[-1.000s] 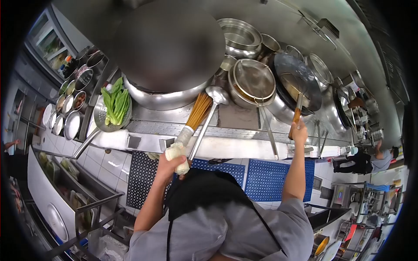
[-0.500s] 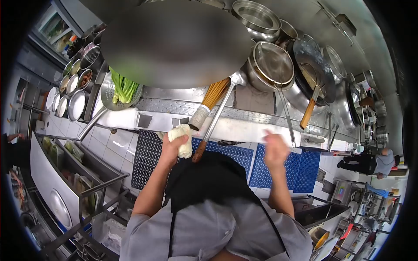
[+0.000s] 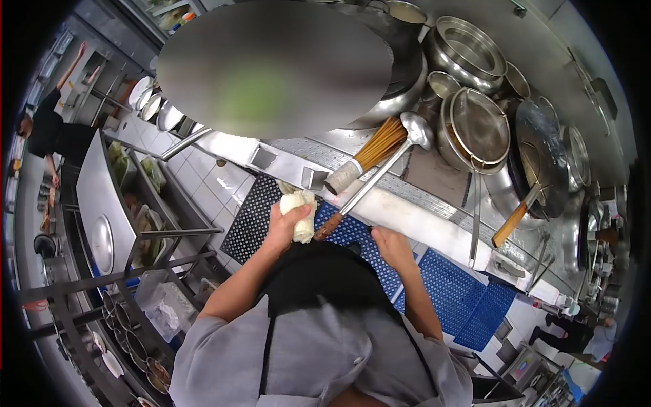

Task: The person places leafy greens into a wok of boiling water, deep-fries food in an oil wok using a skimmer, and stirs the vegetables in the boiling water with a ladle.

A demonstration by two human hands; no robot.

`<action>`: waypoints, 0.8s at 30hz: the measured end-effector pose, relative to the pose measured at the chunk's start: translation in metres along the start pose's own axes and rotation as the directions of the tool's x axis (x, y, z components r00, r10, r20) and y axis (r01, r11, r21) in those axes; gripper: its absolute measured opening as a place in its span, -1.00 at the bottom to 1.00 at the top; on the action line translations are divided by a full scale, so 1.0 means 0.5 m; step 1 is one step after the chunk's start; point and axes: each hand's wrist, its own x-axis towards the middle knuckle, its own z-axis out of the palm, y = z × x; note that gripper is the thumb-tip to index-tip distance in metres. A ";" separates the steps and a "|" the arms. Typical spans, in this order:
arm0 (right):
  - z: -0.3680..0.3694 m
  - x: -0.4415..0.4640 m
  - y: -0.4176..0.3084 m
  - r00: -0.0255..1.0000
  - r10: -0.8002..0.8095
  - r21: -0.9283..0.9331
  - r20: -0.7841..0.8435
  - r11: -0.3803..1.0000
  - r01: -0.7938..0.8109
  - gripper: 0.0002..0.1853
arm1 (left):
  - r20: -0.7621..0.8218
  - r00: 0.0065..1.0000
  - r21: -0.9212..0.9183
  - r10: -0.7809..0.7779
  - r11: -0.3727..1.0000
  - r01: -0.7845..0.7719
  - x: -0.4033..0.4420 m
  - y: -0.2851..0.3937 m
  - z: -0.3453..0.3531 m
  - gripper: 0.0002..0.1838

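Observation:
My left hand [image 3: 281, 227] is wrapped around a folded off-white cloth [image 3: 298, 216], held above the floor mat just before the stove's front edge. Close by on its right is the brown wooden handle of a long metal ladle [image 3: 369, 180], which rests across the stove edge. A bamboo wok brush [image 3: 376, 149] with a bound grip lies beside the ladle. My right hand [image 3: 395, 249] is in front of my apron, fingers curled closed; a small dark spot shows at its fingertips, and I cannot make out what they hold.
A round mesh strainer [image 3: 480, 125] sits over a metal pot at the right. Beyond it are a dark wok [image 3: 542, 146] and a wooden-handled wire skimmer [image 3: 519, 216]. Steel bins [image 3: 98, 197] stand at the left. A co-worker [image 3: 64, 129] is far left, another person far right. A blur covers the top centre.
My view has turned, shifting the stove items rightward. My right hand has moved left and down, closer to my apron. The cloth stays in my left hand.

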 end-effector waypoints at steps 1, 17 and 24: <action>0.001 0.001 0.002 1.000 0.012 0.005 -0.013 1.000 -0.012 -0.62 | 0.000 1.000 -0.005 0.004 1.000 -0.004 0.002 0.005 0.001 -0.72; 0.183 0.054 -0.139 0.836 0.398 0.032 -0.377 0.908 -0.418 -0.58 | 0.335 0.941 0.102 -0.047 0.995 0.013 0.182 0.134 -0.232 -0.43; 0.241 0.111 -0.345 0.648 0.300 0.234 -0.700 0.954 -0.188 -0.70 | 0.324 0.933 -0.007 -0.156 0.986 0.167 0.255 0.141 -0.424 -0.60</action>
